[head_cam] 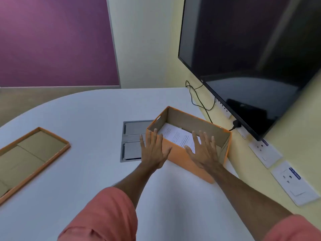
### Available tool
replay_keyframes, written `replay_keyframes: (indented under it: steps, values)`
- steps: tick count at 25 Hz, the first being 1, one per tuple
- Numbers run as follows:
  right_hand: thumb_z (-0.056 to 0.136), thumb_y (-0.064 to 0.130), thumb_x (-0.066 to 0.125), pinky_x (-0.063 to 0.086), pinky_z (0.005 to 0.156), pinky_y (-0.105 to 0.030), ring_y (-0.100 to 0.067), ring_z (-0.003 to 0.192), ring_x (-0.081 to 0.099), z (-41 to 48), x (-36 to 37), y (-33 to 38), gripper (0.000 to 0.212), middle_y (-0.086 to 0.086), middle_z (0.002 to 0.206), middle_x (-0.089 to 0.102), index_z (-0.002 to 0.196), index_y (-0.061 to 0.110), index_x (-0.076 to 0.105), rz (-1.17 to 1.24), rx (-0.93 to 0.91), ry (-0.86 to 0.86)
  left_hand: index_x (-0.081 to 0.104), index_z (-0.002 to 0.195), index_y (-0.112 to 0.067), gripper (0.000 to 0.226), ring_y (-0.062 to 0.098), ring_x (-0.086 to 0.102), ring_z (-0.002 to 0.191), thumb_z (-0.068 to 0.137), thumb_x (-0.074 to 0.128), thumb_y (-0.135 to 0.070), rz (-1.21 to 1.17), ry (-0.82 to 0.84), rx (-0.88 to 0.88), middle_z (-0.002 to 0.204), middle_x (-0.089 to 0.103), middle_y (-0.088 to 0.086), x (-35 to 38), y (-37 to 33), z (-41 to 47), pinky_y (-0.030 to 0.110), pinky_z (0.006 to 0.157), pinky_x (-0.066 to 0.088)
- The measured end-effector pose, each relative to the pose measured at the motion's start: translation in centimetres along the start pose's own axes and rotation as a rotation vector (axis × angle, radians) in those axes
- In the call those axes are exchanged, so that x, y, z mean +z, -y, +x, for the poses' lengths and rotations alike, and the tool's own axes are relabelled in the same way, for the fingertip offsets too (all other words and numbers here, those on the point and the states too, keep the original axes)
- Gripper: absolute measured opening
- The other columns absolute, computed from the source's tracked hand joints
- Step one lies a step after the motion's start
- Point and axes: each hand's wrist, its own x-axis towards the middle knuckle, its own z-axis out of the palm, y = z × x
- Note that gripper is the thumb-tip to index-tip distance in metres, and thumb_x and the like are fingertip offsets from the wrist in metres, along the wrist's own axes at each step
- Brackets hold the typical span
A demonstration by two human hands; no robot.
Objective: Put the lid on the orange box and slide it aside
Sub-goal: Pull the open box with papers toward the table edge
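I see the box (189, 145) standing open near the desk's (90, 108) right edge, just below the screen (251, 49), with printed paper (177, 136) inside. My left hand (153, 150) is spread flat at the box's near left corner, fingers splayed, gripping nothing. My right hand (203, 150) is spread too, over the near wall and open top. The lid (29, 159) lies upside down at the left edge, well apart from the box.
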Motion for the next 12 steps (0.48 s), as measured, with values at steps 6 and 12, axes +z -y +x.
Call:
replay_keyframes:
  steps: [6, 12]
  values:
    - [0.094, 0.059, 0.034, 0.008, 0.121, -0.054, -0.031, 0.150, 0.018, 4.6, 2.6, -5.1, 0.074, -0.014, 0.160, 0.026, 0.154, 0.018, 0.022, 0.003, 0.010, 0.053, 0.021, 0.151, -0.017, 0.075, 0.029, 0.001, 0.151, 0.093, 0.023, -0.063, 0.038, 0.039, -0.047, 0.163, 0.008, 0.008, 3.4, -4.2, 3.4, 0.057, 0.116, -0.008]
    - [0.094, 0.058, 0.035, 0.009, 0.120, -0.056, -0.033, 0.149, 0.019, 9.8, 4.6, -7.4, 0.075, -0.017, 0.159, 0.026, 0.153, 0.015, 0.023, 0.013, 0.054, 0.094, 0.016, 0.153, -0.017, 0.077, 0.029, -0.005, 0.151, 0.093, 0.021, -0.064, 0.014, 0.106, -0.125, 0.164, 0.001, 0.008, 6.7, -5.6, 6.3, 0.057, 0.117, -0.009]
